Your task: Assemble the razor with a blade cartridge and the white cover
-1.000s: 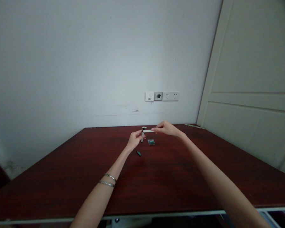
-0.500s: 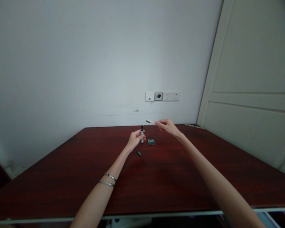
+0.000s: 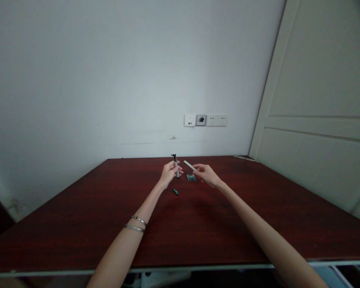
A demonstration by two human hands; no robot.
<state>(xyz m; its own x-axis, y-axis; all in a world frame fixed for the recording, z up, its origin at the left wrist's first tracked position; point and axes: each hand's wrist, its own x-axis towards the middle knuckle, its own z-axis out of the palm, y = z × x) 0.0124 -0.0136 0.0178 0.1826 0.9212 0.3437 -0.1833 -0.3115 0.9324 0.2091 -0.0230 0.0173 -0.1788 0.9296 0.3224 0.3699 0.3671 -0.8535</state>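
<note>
My left hand [image 3: 168, 173] is closed around a slim grey tool with a dark tip [image 3: 176, 165], held nearly upright above the dark red table [image 3: 108, 216]. My right hand [image 3: 206, 174] pinches a thin white stick-like piece [image 3: 189, 165] that slants up to the left, its end close to the tool without touching it. Just behind and between the hands a small greenish transparent packet [image 3: 191, 178] lies on the table. A small dark cap-like piece [image 3: 175, 191] lies on the wood just below my left hand.
A white wall with a row of sockets [image 3: 205, 120] rises behind the table. A pale door [image 3: 318, 120] stands to the right. The table's front edge [image 3: 198, 267] runs along the bottom, with silver bracelets [image 3: 136, 224] on my left wrist.
My right hand pulled the white piece away from the tool, lifted it, then lowered it toward the table. My left hand tilted the tool slightly and stayed in place.
</note>
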